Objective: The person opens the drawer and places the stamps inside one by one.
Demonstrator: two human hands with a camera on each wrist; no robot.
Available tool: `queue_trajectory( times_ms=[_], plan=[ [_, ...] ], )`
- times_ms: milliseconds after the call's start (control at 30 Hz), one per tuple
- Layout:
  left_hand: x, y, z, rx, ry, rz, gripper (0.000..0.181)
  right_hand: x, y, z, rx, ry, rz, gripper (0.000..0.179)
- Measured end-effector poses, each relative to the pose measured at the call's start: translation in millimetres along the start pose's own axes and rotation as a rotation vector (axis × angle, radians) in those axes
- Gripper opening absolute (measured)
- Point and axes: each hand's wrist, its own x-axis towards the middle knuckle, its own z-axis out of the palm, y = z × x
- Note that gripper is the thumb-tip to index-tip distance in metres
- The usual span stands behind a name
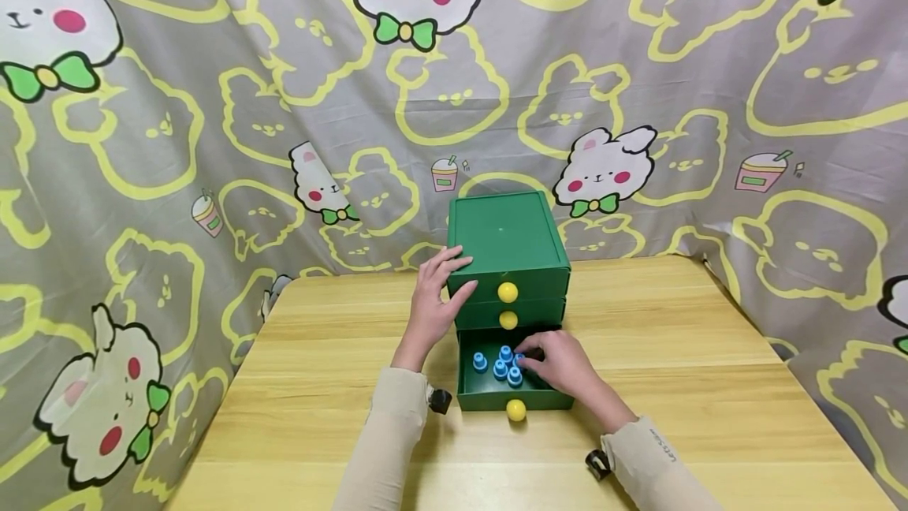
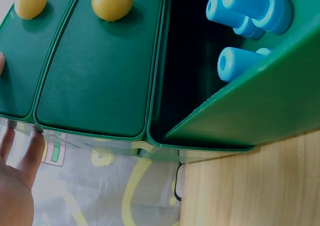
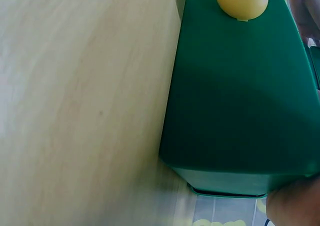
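A green box of drawers (image 1: 507,235) with yellow ball knobs stands on the table, its bottom drawer (image 1: 471,397) pulled out. In that drawer several blue stepped plastic pegs (image 1: 479,362) stand upright, each with a hole in its top. My right hand (image 1: 563,365) reaches in over the drawer's right side and pinches one blue peg (image 1: 519,359) between thumb and fingers, beside the others. My left hand (image 1: 434,302) rests against the box's upper left side, fingers spread over the top edge and thumb at the front. Pegs also show in the left wrist view, near the drawer's front wall (image 2: 260,101).
The two upper drawers are closed, with yellow knobs (image 1: 507,292) on their fronts. The bottom drawer's yellow knob (image 1: 516,410) sticks out toward me. Around the box lies a wooden table (image 1: 319,408), and behind it hangs a patterned curtain (image 1: 397,124).
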Motion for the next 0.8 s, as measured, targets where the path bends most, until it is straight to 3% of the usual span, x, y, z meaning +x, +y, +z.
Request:
queue_trajectory(
  times_ms=[433, 800],
  plan=[
    [0.2, 0.9, -0.7, 0.001, 0.004, 0.013, 0.037, 0.7, -3.7, -1.9, 0.011, -0.019, 0.046, 0.011],
    [-2.4, -0.4, 3.6, 0.009, 0.030, 0.019, 0.039, -2.0, -2.9, -4.1, 0.035, -0.014, 0.006, 0.012]
  ],
)
